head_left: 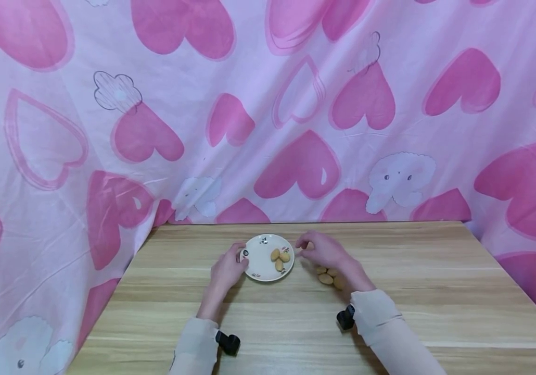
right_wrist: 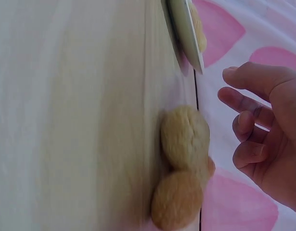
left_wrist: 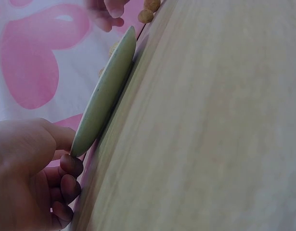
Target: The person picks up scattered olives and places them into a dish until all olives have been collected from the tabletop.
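Note:
A white plate with small printed motifs carries three tan walnut-like ovals on its right side. My left hand pinches the plate's left rim; in the left wrist view its fingertips meet the plate's edge from below. Just right of the plate, my right hand hovers with its fingers loosely bent. Nothing lies between those fingers in the right wrist view. Several more walnut-like ovals sit on the table under the right wrist, partly hidden by it. Their exact kind cannot be told.
A light wood-grain table bears everything. Pink cloth printed with hearts hangs behind it and along both sides. A small black camera is strapped at the left wrist, and another camera at the right.

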`<state>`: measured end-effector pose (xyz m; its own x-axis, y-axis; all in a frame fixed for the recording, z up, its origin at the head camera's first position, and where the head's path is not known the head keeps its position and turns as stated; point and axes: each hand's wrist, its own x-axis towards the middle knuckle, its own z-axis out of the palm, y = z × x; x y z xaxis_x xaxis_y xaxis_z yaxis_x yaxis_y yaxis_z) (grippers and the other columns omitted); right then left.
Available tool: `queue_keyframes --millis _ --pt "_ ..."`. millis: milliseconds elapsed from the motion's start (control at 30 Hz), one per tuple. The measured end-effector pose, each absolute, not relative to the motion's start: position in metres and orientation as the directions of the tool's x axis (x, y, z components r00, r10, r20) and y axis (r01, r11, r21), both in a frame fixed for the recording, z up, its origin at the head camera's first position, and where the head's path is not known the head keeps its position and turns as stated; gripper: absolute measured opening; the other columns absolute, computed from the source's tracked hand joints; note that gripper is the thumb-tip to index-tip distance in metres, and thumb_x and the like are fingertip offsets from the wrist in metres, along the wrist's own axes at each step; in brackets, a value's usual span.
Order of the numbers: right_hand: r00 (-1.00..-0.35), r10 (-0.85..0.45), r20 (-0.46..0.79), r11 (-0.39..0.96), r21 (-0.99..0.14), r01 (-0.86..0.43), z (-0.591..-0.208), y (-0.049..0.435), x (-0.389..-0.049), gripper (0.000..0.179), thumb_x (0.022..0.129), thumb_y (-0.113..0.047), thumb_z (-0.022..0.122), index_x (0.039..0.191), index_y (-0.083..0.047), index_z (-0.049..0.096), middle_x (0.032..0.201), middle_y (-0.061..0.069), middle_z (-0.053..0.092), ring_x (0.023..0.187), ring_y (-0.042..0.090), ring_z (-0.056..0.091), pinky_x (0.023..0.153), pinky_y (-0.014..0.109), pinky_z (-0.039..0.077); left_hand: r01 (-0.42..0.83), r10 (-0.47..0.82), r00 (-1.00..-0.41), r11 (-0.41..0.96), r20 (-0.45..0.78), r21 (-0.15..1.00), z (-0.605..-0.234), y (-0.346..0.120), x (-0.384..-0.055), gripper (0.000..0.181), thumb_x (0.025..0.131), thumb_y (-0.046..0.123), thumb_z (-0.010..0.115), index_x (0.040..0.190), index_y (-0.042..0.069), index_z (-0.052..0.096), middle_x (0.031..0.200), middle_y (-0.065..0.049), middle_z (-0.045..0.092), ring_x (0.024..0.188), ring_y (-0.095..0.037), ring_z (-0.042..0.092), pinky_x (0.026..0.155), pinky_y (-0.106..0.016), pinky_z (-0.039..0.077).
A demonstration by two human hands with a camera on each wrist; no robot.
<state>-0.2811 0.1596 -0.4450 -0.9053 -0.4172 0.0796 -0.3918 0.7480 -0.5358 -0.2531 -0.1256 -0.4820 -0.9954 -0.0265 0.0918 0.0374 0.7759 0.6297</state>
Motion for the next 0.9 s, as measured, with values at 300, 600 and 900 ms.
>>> queue_keyframes --millis 300,600,900 --pt "-0.905 -0.418 0.079 0.753 -0.527 -0.394 -0.447 0.179 -0.285 0.019 0.091 -0.015 0.067 0.109 -0.013 0.072 0.102 -0.002 0.067 0.100 0.022 0.063 0.089 0.045 0.050 0.030 -0.034 -0.995 0.776 0.090 0.630 -0.483 -0.126 -0.254 0.047 0.088 0.022 0.066 0.134 0.017 0.060 0.078 0.000 0.059 0.064 -0.016 0.051 0.057 -0.031 0.036" --pt "-0.903 -0.427 0.049 0.763 -0.516 -0.389 -0.453 0.191 -0.290 0.018 0.092 -0.018 0.068 0.109 -0.014 0.071 0.104 0.001 0.067 0.099 0.021 0.064 0.089 0.045 0.051 0.037 -0.027 -0.995 0.773 0.092 0.633 -0.484 -0.126 -0.254 0.047 0.088 0.022 0.066 0.134 0.015 0.060 0.075 0.000 0.057 0.062 -0.016 0.049 0.055 -0.031 0.035" --pt "-0.903 -0.429 0.007 0.774 -0.514 -0.371 -0.455 0.197 -0.294 0.020 0.089 -0.013 0.069 0.108 -0.015 0.071 0.101 0.002 0.065 0.094 0.017 0.064 0.087 0.042 0.052 0.039 -0.026 -0.995 0.776 0.094 0.630 -0.484 -0.125 -0.254 0.047 0.088 0.022 0.066 0.134 0.016 0.060 0.076 -0.001 0.058 0.063 -0.016 0.050 0.057 -0.031 0.036"
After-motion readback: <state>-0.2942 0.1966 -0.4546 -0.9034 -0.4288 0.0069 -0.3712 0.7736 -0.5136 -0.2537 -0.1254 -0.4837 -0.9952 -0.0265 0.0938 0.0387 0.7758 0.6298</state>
